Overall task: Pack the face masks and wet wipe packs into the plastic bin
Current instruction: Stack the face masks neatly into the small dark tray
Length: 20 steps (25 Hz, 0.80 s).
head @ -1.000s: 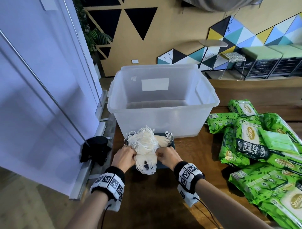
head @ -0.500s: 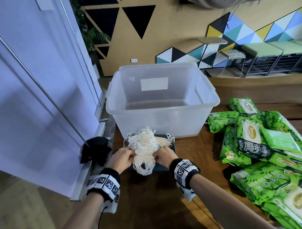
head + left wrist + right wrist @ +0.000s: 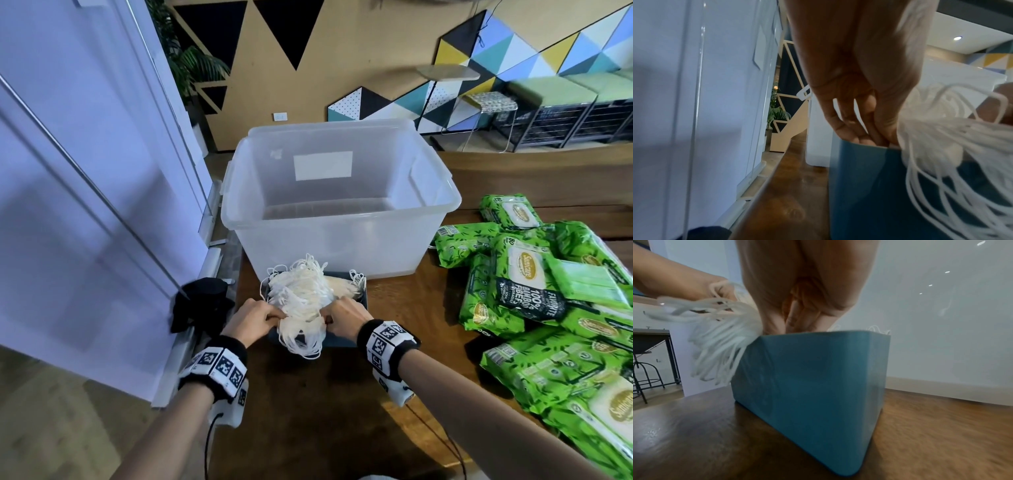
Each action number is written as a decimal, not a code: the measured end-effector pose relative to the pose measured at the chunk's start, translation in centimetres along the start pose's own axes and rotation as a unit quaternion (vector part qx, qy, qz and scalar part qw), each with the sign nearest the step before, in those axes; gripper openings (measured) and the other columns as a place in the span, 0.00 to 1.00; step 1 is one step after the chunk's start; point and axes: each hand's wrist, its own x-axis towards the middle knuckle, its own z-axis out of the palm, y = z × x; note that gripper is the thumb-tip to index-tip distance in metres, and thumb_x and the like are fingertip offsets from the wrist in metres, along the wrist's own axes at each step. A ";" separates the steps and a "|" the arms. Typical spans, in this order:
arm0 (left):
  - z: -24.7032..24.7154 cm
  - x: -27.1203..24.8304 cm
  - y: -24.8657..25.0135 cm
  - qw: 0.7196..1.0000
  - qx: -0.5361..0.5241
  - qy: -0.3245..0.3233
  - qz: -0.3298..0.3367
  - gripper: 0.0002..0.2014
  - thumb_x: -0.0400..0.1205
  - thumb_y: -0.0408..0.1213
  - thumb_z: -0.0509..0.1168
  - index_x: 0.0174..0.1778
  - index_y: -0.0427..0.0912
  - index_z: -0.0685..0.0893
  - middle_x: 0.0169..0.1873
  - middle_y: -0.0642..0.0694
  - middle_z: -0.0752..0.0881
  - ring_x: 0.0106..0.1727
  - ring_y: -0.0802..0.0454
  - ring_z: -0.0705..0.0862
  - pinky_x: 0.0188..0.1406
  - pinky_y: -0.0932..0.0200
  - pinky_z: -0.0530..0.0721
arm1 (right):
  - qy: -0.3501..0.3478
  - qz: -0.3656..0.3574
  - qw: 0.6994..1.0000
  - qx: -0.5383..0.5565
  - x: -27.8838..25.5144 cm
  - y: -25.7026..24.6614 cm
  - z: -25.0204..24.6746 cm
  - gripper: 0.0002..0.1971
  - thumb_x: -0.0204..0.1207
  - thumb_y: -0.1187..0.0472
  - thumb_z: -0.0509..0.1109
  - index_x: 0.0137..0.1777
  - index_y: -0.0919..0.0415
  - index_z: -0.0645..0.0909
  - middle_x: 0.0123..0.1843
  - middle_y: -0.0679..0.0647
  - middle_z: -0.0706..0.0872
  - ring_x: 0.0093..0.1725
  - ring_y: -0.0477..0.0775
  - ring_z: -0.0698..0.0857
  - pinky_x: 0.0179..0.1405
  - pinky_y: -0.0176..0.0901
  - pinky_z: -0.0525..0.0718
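Note:
A thick stack of white face masks (image 3: 303, 296) with dangling ear loops (image 3: 953, 170) stands in a small blue box (image 3: 346, 337) on the wooden table, just in front of the clear plastic bin (image 3: 337, 240). My left hand (image 3: 255, 320) and right hand (image 3: 346, 317) reach into the blue box (image 3: 813, 391) from either side, fingers curled down round the mask stack. Ear loops (image 3: 719, 345) spill over the box's near edge. Green wet wipe packs (image 3: 524, 287) lie heaped at the right. The bin's inside looks bare.
A white partition wall (image 3: 68, 205) with a metal rail runs along the table's left edge. A black cloth (image 3: 200, 305) hangs there by the table corner. Benches and a small side table stand behind, beyond the table's far edge.
Both hands have stayed on the mask stack and pushed a little deeper into the blue box. The head view has shifted slightly; the bin and wipe packs have not moved.

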 end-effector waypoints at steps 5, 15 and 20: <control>-0.9 0.2 0.8 0.988 0.134 -0.065 0.049 0.13 0.81 0.35 0.62 0.58 0.46 0.88 0.52 0.39 0.89 0.55 0.42 0.86 0.56 0.55 0.81 | -0.038 -0.023 0.999 -0.020 0.4 0.1 -0.4 0.06 0.74 0.69 0.63 0.41 0.66 0.82 0.45 0.67 0.87 0.41 0.59 0.81 0.37 0.39 0.73; -1.6 1.8 0.7 0.979 0.085 -0.164 0.085 0.08 0.79 0.28 0.64 0.49 0.36 0.88 0.47 0.43 0.90 0.49 0.54 0.86 0.41 0.73 0.75 | -0.065 -0.007 0.991 0.120 0.8 1.3 -0.8 0.10 0.72 0.72 0.69 0.51 0.70 0.86 0.45 0.56 0.91 0.49 0.54 0.88 0.49 0.41 0.81; -2.0 -0.2 -2.0 0.962 -0.253 0.080 -0.071 0.14 0.80 0.22 0.63 0.43 0.46 0.87 0.39 0.54 0.91 0.44 0.60 0.89 0.52 0.62 0.85 | 0.108 0.201 0.907 0.354 0.4 3.2 -0.4 0.14 0.73 0.78 0.61 0.41 0.63 0.85 0.36 0.53 0.88 0.36 0.49 0.88 0.42 0.44 0.89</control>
